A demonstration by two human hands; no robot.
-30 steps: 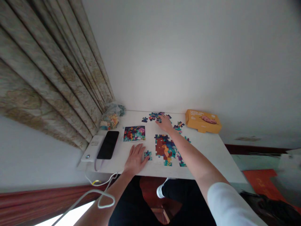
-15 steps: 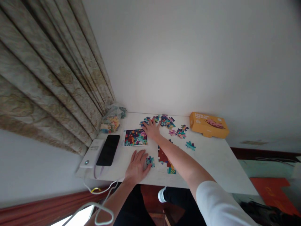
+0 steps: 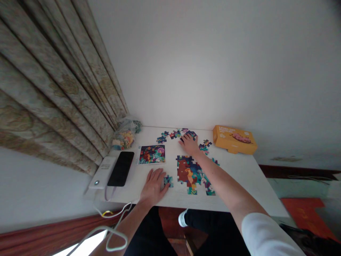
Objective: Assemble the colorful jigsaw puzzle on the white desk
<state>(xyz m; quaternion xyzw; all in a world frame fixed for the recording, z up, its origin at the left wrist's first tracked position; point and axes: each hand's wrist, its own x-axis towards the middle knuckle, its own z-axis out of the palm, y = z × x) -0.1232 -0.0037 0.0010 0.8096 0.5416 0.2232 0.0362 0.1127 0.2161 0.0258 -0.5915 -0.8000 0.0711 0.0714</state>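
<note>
Brown-and-teal partial puzzle (image 3: 183, 170), centre frame, could shift if the right forearm (image 3: 223, 180) drags; right hand (image 3: 189, 145), above centre, fingers seemingly spread; left hand (image 3: 153, 185), lower centre, fingers slightly spread.

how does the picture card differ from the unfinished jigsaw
The picture card is a complete rectangle; the unfinished jigsaw has a ragged, gapped lower edge. The picture card is fully visible; the right forearm partly hides the unfinished jigsaw. Both lie flat on the white table, showing colourful artwork.

Puzzle (image 3: 189, 171) partly behind right forearm (image 3: 224, 184)
</note>
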